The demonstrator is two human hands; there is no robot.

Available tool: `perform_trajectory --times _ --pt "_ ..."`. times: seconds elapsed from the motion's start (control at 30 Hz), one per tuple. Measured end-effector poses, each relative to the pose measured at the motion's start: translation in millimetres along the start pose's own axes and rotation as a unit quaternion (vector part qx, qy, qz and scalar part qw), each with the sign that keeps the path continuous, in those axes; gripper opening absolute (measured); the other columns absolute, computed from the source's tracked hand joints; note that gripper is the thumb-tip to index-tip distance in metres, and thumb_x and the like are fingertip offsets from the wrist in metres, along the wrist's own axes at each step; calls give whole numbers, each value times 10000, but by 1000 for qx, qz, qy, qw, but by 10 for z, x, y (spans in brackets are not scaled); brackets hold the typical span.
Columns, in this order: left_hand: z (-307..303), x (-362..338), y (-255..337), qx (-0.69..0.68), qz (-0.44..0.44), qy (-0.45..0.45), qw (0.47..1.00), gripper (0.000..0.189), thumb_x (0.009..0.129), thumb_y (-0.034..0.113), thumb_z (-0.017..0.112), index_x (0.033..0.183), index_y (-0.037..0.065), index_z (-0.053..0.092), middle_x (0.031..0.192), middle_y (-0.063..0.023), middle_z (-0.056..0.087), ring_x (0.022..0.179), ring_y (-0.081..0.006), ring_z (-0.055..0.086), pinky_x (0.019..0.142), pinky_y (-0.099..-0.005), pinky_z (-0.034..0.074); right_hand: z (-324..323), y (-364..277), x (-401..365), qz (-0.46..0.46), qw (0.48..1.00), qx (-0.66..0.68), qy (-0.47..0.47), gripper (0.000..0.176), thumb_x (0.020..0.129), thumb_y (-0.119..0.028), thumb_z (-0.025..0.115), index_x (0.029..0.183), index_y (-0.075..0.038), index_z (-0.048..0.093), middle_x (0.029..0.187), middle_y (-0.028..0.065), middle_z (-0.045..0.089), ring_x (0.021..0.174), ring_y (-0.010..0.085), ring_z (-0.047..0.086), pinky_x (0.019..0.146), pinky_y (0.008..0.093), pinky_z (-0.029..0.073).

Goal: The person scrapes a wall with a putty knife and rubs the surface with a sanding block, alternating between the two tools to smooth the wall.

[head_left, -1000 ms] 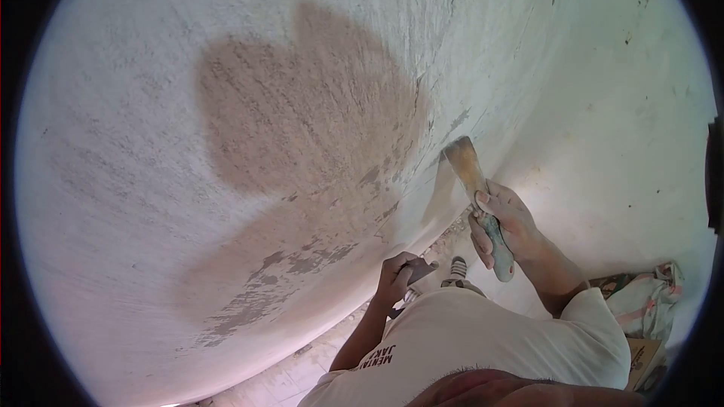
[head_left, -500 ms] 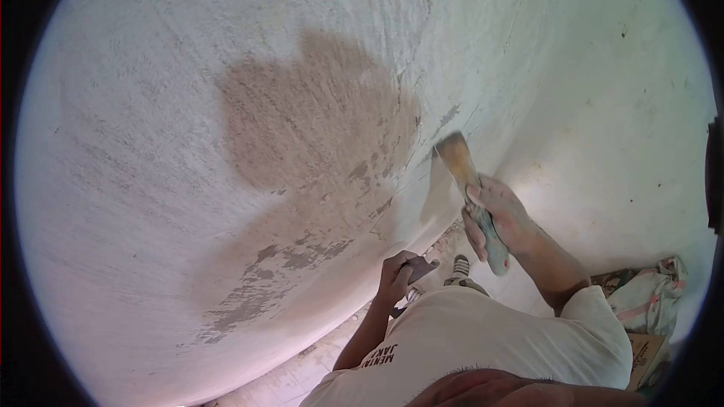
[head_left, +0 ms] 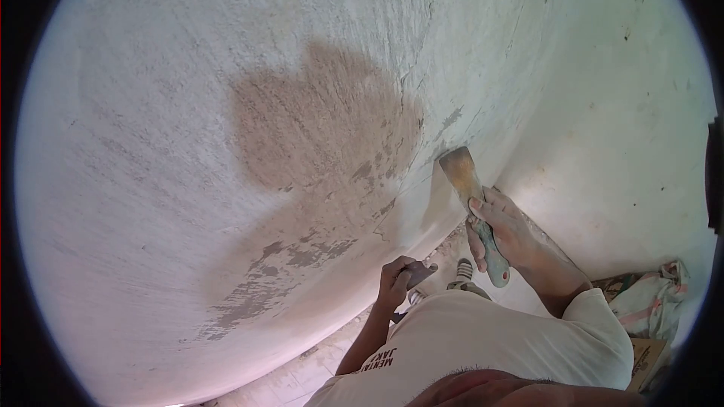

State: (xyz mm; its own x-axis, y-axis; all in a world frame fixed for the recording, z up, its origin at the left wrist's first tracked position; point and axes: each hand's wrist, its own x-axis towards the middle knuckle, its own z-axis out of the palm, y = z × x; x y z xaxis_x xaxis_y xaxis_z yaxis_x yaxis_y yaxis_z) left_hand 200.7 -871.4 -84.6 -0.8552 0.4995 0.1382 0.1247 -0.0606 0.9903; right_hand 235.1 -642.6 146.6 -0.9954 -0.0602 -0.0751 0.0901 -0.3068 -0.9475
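Note:
My right hand [head_left: 501, 230] is wrapped round the worn, pale-smeared handle of a putty knife [head_left: 461, 173]. Its wide, rust-brown blade points up toward the wall [head_left: 151, 143], close to a small grey bare spot; whether the edge touches cannot be told. Lower and to the left, my left hand [head_left: 394, 280] is closed on a small dark flat tool [head_left: 420, 274], whose kind I cannot make out. A large brown damp-looking patch [head_left: 324, 128] marks the whitish wall, with flaked grey areas [head_left: 302, 255] below it.
A second pale wall [head_left: 618, 151] meets this one at a corner on the right. Below it lie a whitish sack [head_left: 652, 301] and a cardboard box [head_left: 647, 354]. My striped-sandalled foot [head_left: 464, 270] stands on the tiled floor [head_left: 290, 384] along the wall's base.
The view has shifted slightly. My right hand and the putty knife have moved a little downward; my left hand keeps its hold on the dark tool, nearly still.

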Motion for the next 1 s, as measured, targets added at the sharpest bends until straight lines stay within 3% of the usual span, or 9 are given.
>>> perform_trajectory --times 0.07,0.27,0.57,1.0 --pt "-4 -31 1 3 -7 -2 1000 242 749 -2 448 926 -55 604 772 -97 626 723 -150 575 697 -277 457 -17 37 -7 1 1000 4 7 340 999 -377 462 957 -40 457 526 76 537 346 153 513 342 247 426" --pt "53 -19 33 -7 3 -18 1000 245 748 21 439 921 -33 604 833 -73 642 744 -121 568 695 -272 456 -26 -10 -57 -7 999 39 18 329 998 -367 461 955 -41 452 513 67 516 330 156 493 323 259 422" --pt "61 36 0 -1 15 -28 1000 235 748 -22 439 920 -35 598 732 -64 569 693 -123 537 668 -270 434 -94 94 -31 1 999 49 3 325 1000 -360 455 944 -40 436 509 73 516 331 166 501 320 263 425" --pt "55 -33 24 2 -17 -15 1000 234 756 -13 444 931 -35 598 769 -71 616 717 -128 568 706 -263 454 -1 -114 54 -22 999 41 -11 317 1005 -356 445 922 -50 442 503 73 518 329 162 503 321 268 426"
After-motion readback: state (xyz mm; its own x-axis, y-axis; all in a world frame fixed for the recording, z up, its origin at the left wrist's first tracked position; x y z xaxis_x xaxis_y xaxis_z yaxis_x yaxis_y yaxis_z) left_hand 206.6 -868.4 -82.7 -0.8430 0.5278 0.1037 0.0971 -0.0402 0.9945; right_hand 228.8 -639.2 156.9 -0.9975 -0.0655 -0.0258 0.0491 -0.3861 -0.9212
